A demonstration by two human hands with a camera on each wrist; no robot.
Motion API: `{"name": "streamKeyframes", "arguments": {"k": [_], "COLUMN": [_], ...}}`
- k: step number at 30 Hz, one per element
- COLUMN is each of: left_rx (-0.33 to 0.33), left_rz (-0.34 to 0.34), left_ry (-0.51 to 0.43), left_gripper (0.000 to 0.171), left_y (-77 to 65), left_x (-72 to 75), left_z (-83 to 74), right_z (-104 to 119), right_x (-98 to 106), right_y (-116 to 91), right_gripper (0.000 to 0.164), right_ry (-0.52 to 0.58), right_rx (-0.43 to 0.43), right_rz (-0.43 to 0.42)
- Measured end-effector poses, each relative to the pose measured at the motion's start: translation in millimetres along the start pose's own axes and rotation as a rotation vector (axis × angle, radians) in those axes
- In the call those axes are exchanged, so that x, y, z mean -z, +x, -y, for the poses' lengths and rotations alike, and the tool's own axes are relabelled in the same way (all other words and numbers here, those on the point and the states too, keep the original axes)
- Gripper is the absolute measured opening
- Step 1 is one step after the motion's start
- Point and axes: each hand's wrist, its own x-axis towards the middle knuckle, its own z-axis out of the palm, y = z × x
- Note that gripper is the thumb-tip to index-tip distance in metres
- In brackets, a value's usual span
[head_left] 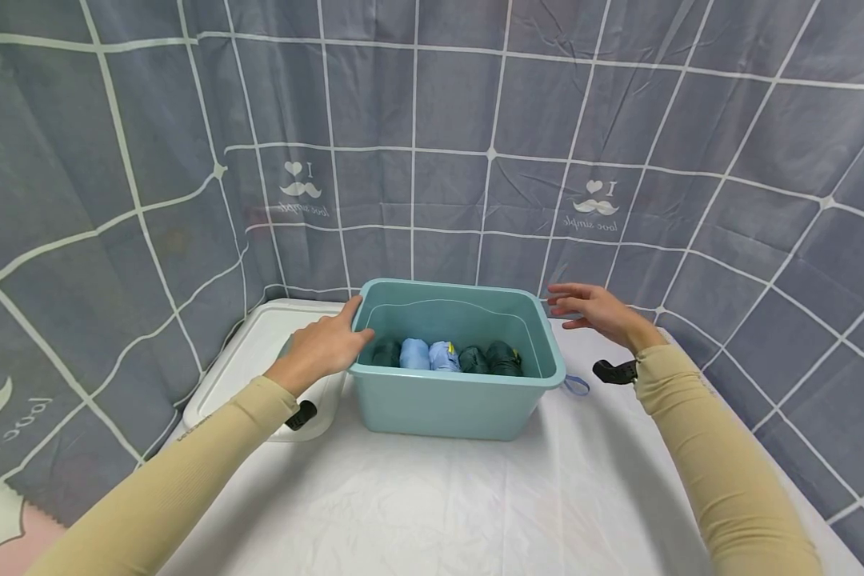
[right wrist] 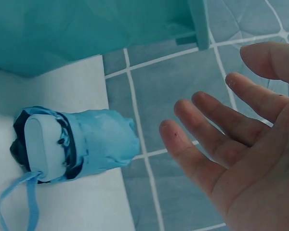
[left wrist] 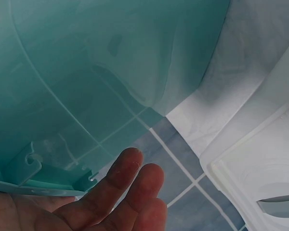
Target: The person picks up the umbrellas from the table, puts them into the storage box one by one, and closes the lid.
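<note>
A teal plastic storage box [head_left: 446, 408] stands on the white cloth. Inside it lie rolled folding umbrellas in a row, dark green ones [head_left: 504, 358] and light blue ones [head_left: 414, 354]. My left hand [head_left: 324, 348] rests at the box's left rim, thumb over the edge. In the left wrist view its fingers [left wrist: 130, 192] extend loosely outside the wall. Off the right side, my right hand [head_left: 598, 312] hovers with spread fingers and holds nothing. Beneath it, a blue folding umbrella [right wrist: 101, 142] lies beside the box, its pale handle and wrist strap showing.
The white box lid [head_left: 241, 364] lies to the left, partly behind my left forearm. A grey checked curtain [head_left: 446, 104] surrounds the back and sides. White cloth [head_left: 432, 496] covers the table in front of the box.
</note>
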Motion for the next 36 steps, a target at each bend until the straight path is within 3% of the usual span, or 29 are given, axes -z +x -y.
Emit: {"name": "streamKeyframes", "arguments": {"k": [12, 21, 36], "left_rx": [0.003, 0.005, 0.010], "left_rz": [-0.005, 0.002, -0.005], "left_ry": [-0.003, -0.005, -0.009], "left_gripper": [0.076, 0.077, 0.077], "left_y": [-1.9, -3.0, -3.0], "left_x": [0.3, 0.7, -1.5], "left_z": [-0.5, -0.9, -1.0], "right_z": [-32.1, -44.2, -65.4], "right_x": [-7.1, -16.2, -20.5], "right_y": [9.9, 13.6, 22.8], "right_gripper": [0.057, 0.062, 0.062], "right_ry": [0.049, 0.045, 0.028], "right_rx": [-0.025, -0.089, -0.125], "right_rz": [-0.026, -0.044, -0.072]}}
